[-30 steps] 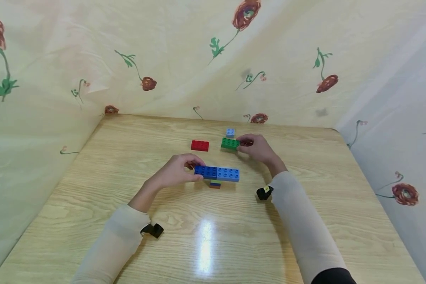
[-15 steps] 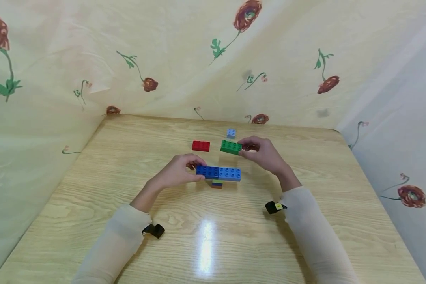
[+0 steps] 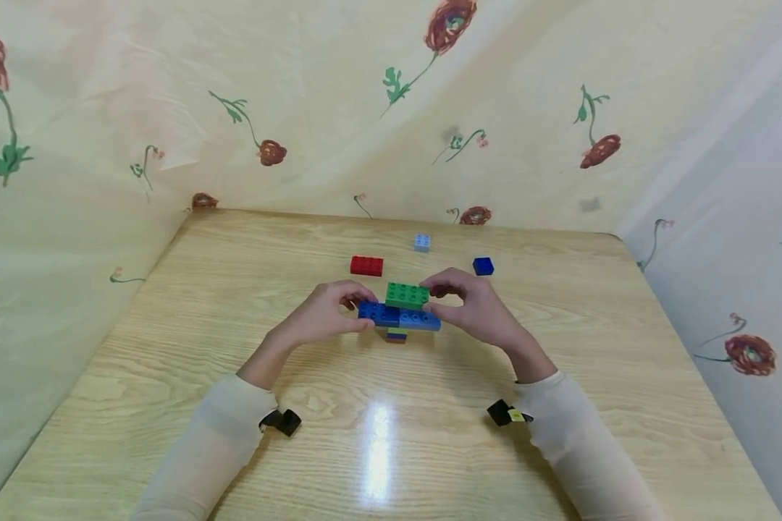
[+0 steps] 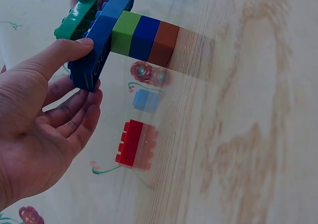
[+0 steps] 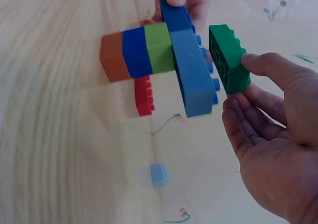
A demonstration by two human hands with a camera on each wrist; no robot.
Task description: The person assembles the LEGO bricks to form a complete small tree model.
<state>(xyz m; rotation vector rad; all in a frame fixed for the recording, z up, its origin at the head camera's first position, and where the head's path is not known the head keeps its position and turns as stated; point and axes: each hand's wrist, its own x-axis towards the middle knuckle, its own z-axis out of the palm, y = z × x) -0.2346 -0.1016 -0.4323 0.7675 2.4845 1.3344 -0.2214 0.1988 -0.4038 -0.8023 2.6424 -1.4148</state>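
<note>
My left hand (image 3: 329, 315) pinches the left end of a dark blue brick (image 4: 92, 67), thumb on one side and fingers on the other. Beside that brick lies a lighter blue brick (image 5: 193, 75); the two form a bar on top of a short column. From the top down, the column has a lime green brick (image 5: 158, 47), a blue brick (image 5: 134, 52) and an orange-brown brick (image 5: 114, 57) at the table. A green eight-stud brick (image 3: 407, 294) is pinched at its right end by my right hand (image 3: 472, 307). It hovers just above the bar's middle, with a gap showing in the right wrist view.
On the wooden table (image 3: 287, 463), a red brick (image 3: 366, 265) lies behind the column. A small light blue brick (image 3: 422, 242) sits farther back, and a small dark blue brick (image 3: 484, 266) is behind my right hand. Flower-patterned cloth (image 3: 339, 87) borders the back.
My right hand has lifted the green brick off its place by the light blue one and brought it toward me, over the bar. The left hand keeps its grip in the same spot.
</note>
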